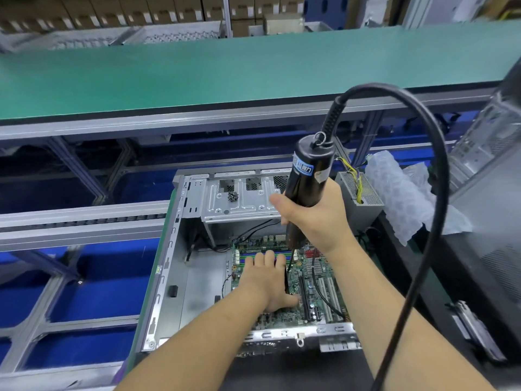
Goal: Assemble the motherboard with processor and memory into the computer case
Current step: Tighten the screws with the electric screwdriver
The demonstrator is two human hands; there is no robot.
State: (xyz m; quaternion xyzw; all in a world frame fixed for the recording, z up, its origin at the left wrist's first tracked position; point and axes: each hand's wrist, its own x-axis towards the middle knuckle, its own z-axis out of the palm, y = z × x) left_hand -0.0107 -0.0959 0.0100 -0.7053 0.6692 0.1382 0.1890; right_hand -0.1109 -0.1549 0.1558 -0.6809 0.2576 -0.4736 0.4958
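Here the right hand (313,213) grips the black barrel of an electric screwdriver (306,176), fingers and thumb wrapped round it, holding it nearly upright with the bit reaching down to the motherboard (313,280) just beside the left hand's fingertips. A thick black cable (434,170) arcs from the top of the tool and drops down the right side of the view. The left hand (266,280) lies flat on the motherboard with straight, spread fingers pressing on it, thumb out toward the expansion slots (328,294).

The motherboard sits inside the open computer case (166,266), which lies on its side, the board against the case's right and near walls. Colored memory slots (251,253) run across the board just beyond the left fingertips. At the far end of the case a metal drive cage (239,201) carries a small heap of screws (233,196).

Just right of the case's far corner stands a power supply (361,193) with yellow wires, and beside it a sheet of bubble wrap (400,193). Beyond the case runs a long green surface (225,66).
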